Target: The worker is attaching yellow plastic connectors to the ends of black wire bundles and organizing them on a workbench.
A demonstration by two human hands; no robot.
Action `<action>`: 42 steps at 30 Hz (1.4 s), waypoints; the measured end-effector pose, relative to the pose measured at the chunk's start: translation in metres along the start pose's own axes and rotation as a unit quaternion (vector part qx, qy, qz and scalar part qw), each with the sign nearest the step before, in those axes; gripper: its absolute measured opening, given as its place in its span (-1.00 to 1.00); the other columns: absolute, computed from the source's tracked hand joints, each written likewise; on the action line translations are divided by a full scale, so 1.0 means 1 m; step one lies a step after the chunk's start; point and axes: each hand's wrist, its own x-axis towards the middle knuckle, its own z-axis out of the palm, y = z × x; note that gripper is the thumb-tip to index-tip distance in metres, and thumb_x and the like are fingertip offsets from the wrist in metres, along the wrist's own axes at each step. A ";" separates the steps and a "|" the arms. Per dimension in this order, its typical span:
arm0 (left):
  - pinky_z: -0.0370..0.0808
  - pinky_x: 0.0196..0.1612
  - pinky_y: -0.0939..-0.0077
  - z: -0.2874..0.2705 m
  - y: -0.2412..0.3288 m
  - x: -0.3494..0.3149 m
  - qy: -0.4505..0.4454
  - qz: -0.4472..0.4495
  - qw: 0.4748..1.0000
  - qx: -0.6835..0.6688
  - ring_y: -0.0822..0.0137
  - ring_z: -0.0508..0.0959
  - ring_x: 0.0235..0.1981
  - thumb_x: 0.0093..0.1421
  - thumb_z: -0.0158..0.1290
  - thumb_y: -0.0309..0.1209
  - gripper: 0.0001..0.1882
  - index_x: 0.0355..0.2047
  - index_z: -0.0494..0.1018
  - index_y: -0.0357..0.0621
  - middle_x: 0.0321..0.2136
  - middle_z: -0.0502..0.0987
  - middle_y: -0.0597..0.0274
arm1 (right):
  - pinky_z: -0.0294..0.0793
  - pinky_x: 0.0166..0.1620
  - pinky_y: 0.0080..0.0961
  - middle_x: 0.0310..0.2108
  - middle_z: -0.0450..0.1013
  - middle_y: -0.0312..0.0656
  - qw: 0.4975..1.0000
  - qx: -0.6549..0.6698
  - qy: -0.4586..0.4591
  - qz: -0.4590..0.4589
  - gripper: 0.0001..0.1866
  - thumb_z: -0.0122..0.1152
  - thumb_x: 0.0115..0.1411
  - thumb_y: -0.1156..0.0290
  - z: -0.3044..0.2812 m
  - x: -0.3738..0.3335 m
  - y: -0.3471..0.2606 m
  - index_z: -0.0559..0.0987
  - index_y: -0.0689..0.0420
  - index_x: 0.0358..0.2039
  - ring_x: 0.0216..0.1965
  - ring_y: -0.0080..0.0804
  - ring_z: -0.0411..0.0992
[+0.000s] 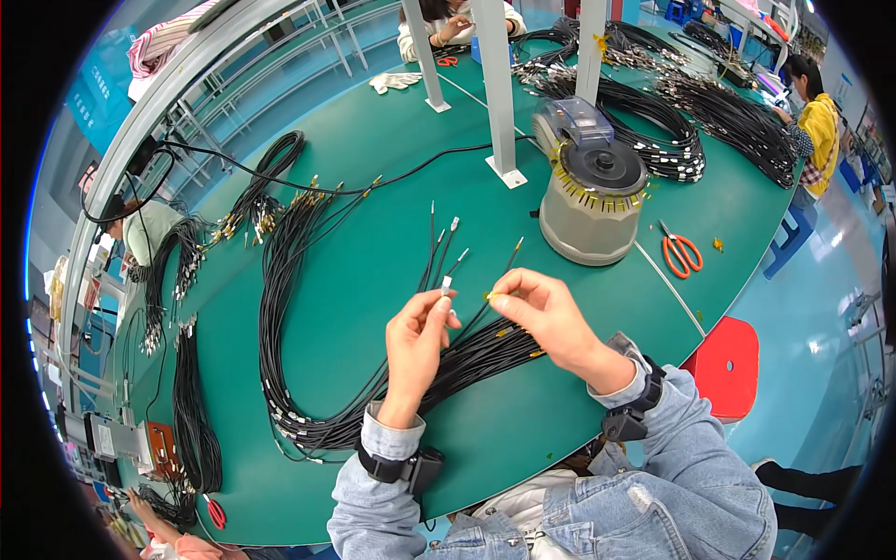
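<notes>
Head view here, looking down at the green table (355,261), and both hands are in a fingertip pinch. Left hand (420,331) has thumb and fingers closed around a cable with a white tag (446,282) poking up just above them; where exactly it grips the cable is hidden. Right hand (539,306) is pinched down to almost no gap on a tiny yellow tab (488,296), right at a black cable; can't tell if it's stuck on yet. The rest of the cable bundle (280,345) curves around below and left of the 2 hands, loose tips fanned out just past the fingers. Round dispenser (595,201) with yellow tabs around its top sits ahead and to the right. My read: the step in hand is fitting that tab onto the cable, so the next move calls for a steady cable and a square, firm press.
</notes>
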 end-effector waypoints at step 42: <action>0.26 -0.63 0.82 0.010 0.010 -0.025 0.027 -0.046 0.996 -0.070 0.64 0.40 -0.62 0.18 0.03 -0.48 -0.81 -0.20 0.47 -0.28 -0.46 0.57 0.26 | 0.30 -0.21 -0.51 -0.46 0.38 -0.24 0.965 -0.161 0.099 -0.180 -0.93 0.16 0.02 0.54 0.040 -0.002 0.023 0.47 0.26 -0.50 -0.32 -0.43 0.32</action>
